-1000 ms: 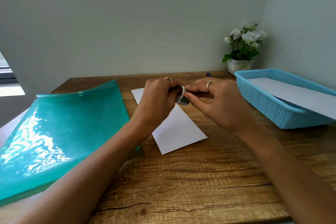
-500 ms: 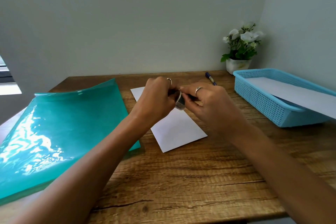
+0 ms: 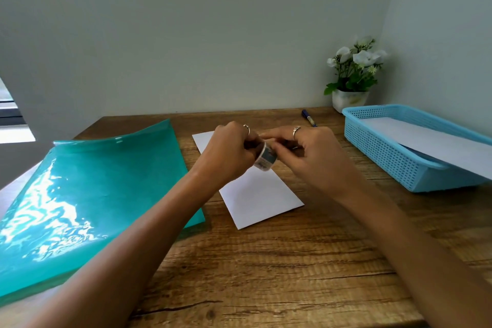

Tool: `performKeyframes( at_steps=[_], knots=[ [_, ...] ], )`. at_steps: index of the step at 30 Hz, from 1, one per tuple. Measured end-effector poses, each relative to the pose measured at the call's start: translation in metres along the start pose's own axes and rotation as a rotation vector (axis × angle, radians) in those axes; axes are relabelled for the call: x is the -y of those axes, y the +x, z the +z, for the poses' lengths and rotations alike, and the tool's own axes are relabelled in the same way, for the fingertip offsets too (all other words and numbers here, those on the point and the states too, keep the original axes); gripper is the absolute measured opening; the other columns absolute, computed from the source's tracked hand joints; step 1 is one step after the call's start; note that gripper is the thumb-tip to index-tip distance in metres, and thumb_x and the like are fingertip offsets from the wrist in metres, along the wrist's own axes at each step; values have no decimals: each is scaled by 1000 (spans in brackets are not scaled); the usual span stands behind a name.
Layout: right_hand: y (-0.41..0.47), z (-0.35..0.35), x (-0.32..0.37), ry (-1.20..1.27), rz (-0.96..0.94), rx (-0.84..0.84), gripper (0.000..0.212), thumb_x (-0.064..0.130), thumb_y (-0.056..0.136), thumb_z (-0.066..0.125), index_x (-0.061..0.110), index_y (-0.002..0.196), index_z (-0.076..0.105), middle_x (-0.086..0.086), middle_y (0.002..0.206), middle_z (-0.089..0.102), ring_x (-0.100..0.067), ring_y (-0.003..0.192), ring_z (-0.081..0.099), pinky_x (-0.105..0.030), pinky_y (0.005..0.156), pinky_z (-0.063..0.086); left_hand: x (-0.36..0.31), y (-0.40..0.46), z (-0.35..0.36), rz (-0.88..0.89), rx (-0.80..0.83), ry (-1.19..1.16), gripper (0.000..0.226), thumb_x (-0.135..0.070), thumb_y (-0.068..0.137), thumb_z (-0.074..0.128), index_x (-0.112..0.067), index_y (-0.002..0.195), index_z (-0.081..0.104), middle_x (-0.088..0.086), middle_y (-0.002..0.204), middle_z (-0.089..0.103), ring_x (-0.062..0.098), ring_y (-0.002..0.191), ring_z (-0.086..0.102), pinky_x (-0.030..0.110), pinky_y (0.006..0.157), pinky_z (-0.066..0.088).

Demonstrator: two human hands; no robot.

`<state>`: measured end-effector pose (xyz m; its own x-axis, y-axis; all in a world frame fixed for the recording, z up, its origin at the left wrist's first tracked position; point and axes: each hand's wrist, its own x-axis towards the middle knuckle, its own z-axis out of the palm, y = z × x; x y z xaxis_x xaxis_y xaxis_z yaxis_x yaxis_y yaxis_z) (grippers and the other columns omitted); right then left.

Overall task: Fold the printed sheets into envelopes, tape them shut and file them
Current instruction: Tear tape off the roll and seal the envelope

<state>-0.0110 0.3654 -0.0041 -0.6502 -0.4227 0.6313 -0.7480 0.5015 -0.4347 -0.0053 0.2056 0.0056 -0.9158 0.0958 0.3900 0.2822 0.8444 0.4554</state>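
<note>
A small roll of patterned tape (image 3: pixel 265 158) hangs above the middle of the desk. My left hand (image 3: pixel 229 152) grips it from the left. My right hand (image 3: pixel 310 153) is at the roll's right side with curled fingers pinching at its edge. Under both hands lies a folded white sheet (image 3: pixel 255 194), flat and slanted on the wood. A shiny teal plastic folder (image 3: pixel 87 200) lies at the left, its far edge curled up. At the right, a blue perforated basket (image 3: pixel 394 157) holds a white sheet (image 3: pixel 431 141) that sticks out over its rim.
A blue pen (image 3: pixel 308 118) lies near the back of the wooden desk (image 3: pixel 279 274). A white pot of white flowers (image 3: pixel 351 80) stands in the back right corner. Walls close off the back and right.
Both hands stay together at the tape roll over the folded sheet. The roll has turned so its patterned band now faces me. The pen has come into view behind my right hand.
</note>
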Motion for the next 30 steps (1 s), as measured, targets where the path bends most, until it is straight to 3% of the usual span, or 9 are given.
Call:
performKeyframes(
  at_steps=[5,7,9,13,15,18,23,30],
  knots=[
    [-3,1,2,112,162,279,38,7,89,57,32,115,65,13,119,56,-5,108,56,-21,90,51,8,4,-8,-114,154,-129,21,-8,85,63,-14,103,71,0,90,69,6,75,60,15,67,50],
    [-2,1,4,136,218,297,35,10,88,61,36,111,64,15,116,56,0,103,56,-11,79,50,11,5,-13,-159,177,-250,18,-10,85,64,-14,100,72,-2,88,69,8,80,63,19,72,53],
    [0,0,5,156,274,279,30,16,86,66,36,108,62,18,103,58,6,92,56,-3,60,43,12,6,-18,-200,179,-389,15,-14,87,61,-13,99,71,1,89,70,10,84,66,20,74,55],
    [4,1,4,320,314,154,23,20,83,69,29,103,59,9,92,66,0,76,68,-15,69,50,9,6,-21,-211,153,-593,30,-33,91,52,-11,100,71,7,91,72,17,87,68,25,80,56],
    [4,0,3,363,313,83,20,23,83,68,26,102,60,5,86,66,-3,68,69,-20,66,55,6,5,-20,-174,215,-623,35,-38,91,50,-14,107,67,6,95,71,16,89,69,25,80,56],
    [4,0,4,276,267,2,22,27,83,68,27,103,59,6,78,64,-4,62,65,-15,57,53,3,3,-15,-78,259,-590,29,-34,92,49,-21,116,59,3,98,69,12,87,68,20,76,56],
    [2,-1,10,199,165,-3,31,29,82,69,43,94,44,7,76,60,-7,61,62,-15,55,50,1,2,-12,-111,203,-643,34,-43,95,40,-18,91,63,3,83,66,10,73,63,22,71,55],
    [2,-2,11,123,96,35,27,27,84,66,39,85,42,9,74,61,-4,56,61,-18,53,51,-2,-2,-6,-103,161,-556,47,-47,97,29,-14,74,53,4,72,58,9,62,51,21,60,45]
  ],
)
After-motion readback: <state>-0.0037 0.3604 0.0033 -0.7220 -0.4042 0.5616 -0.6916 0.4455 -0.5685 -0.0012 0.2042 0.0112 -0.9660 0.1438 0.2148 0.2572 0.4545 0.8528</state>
